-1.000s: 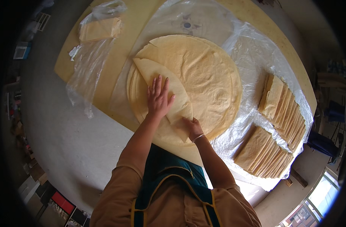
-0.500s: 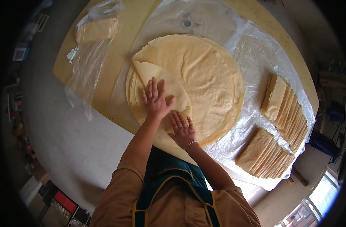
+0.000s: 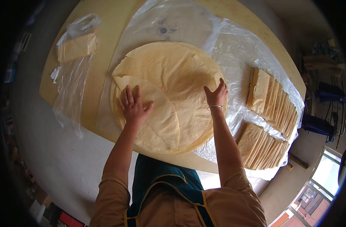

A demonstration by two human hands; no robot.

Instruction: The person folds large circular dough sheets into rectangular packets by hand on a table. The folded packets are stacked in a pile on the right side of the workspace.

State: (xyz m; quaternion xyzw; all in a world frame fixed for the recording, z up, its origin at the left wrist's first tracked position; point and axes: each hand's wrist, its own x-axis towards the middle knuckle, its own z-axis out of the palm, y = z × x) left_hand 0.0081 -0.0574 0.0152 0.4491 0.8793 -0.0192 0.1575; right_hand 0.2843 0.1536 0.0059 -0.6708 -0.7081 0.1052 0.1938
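A stack of large, thin round flatbreads [image 3: 180, 75] lies on plastic sheeting in front of me. The top sheet's left side is folded inward as a flap [image 3: 163, 121] with a curved edge. My left hand [image 3: 134, 108] rests flat on this flap, fingers spread. At the stack's right edge is my right hand [image 3: 217, 94], wearing a thin bracelet. Its thumb stands apart from the fingers, which touch the rim of the top flatbread. Whether any sheet is pinched under those fingertips is hidden.
Two rows of folded flatbreads [image 3: 273, 100] lie on clear plastic sheeting [image 3: 237, 49] at the right. A plastic bag with a folded packet [image 3: 77, 47] lies at the far left of the yellowish table [image 3: 104, 56]. A window [image 3: 324, 174] shows at the lower right.
My right hand has moved from the flap's lower part up and right to the stack's right edge. My left hand stays on the flap. The whole view has shifted somewhat.
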